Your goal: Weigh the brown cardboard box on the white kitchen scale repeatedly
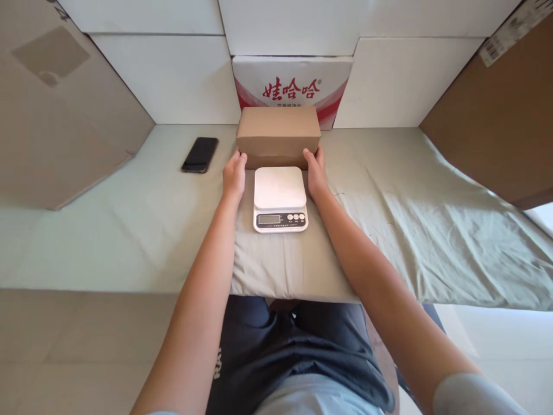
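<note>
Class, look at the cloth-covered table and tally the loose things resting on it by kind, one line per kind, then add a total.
Brown cardboard box, touched at its sides by the left hand and right hand: 1
White digital scale: 1
Black phone: 1
Total: 3
</note>
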Action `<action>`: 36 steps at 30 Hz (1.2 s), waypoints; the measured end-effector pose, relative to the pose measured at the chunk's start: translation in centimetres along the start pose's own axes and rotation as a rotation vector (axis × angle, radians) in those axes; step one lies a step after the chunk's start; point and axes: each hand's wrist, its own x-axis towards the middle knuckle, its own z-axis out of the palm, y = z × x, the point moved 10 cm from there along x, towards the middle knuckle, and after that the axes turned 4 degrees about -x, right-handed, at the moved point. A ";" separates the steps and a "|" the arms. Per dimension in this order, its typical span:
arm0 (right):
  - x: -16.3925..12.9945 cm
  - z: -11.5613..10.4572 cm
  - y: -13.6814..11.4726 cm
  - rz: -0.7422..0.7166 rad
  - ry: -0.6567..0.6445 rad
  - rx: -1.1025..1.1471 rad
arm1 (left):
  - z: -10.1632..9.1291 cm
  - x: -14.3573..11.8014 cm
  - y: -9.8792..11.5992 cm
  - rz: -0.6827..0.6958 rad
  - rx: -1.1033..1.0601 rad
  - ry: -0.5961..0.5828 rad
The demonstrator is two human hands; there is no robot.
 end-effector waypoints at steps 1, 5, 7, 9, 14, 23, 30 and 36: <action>0.0 -0.1 0.0 0.011 0.006 -0.006 | 0.1 0.0 0.0 -0.016 -0.001 -0.006; 0.0 -0.3 0.1 0.021 0.012 -0.026 | -0.1 -0.2 -0.2 -0.062 0.017 0.013; 0.1 -0.4 0.2 0.015 0.010 -0.021 | -0.8 -0.2 -0.5 -0.091 0.056 0.067; 0.2 -0.7 0.5 0.019 0.017 -0.005 | -1.8 -0.3 -0.8 -0.114 0.099 0.136; 0.4 -1.0 1.1 0.028 0.018 -0.004 | -3.1 -0.4 -1.0 -0.104 0.122 0.208; 0.1 -0.5 0.6 0.020 -0.006 -0.049 | -2.3 -0.2 -1.1 -0.098 0.071 0.136; 0.3 -0.4 0.9 0.014 0.009 -0.085 | -1.1 0.0 -0.9 -0.112 0.059 0.077; 0.1 -0.3 0.4 0.002 -0.002 -0.107 | -1.4 0.2 -1.8 -0.174 0.022 0.082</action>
